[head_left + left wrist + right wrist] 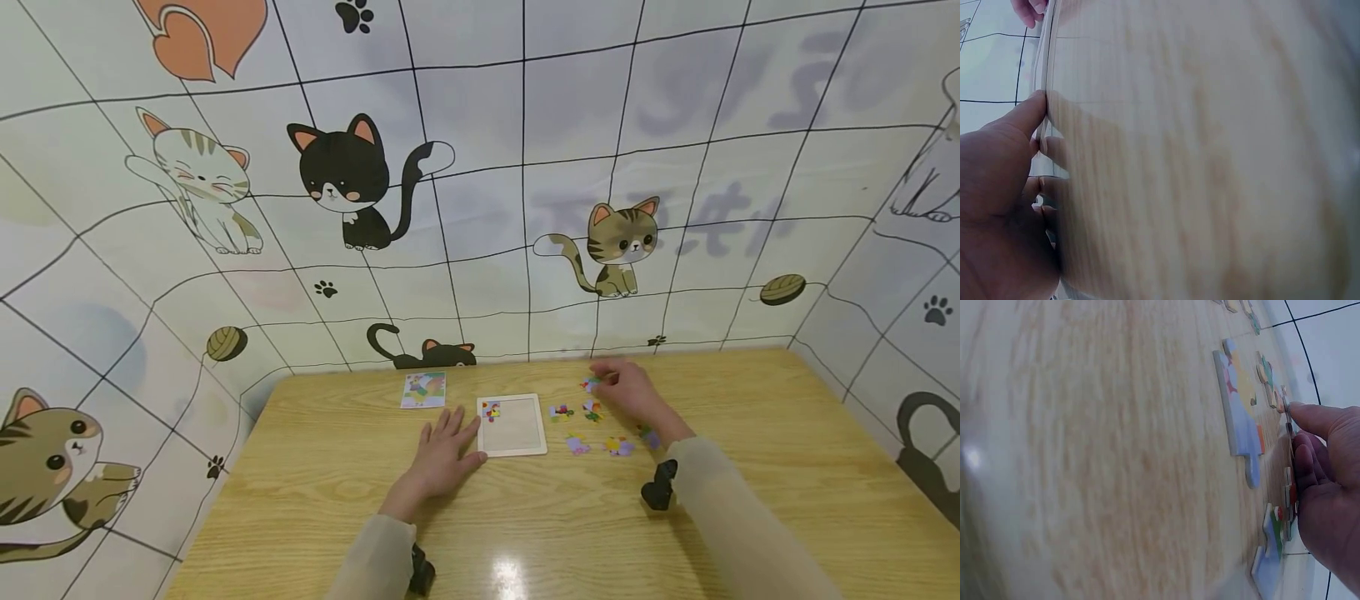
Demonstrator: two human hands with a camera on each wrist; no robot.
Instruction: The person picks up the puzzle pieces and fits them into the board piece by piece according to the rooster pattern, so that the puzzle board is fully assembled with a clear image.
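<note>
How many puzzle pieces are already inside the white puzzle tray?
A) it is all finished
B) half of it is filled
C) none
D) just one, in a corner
D: in the head view the puzzle tray holds a single colourful piece in its far left corner, and the rest of the tray is bare; the other loose pieces lie on the table to its right, near the right hand.
</note>
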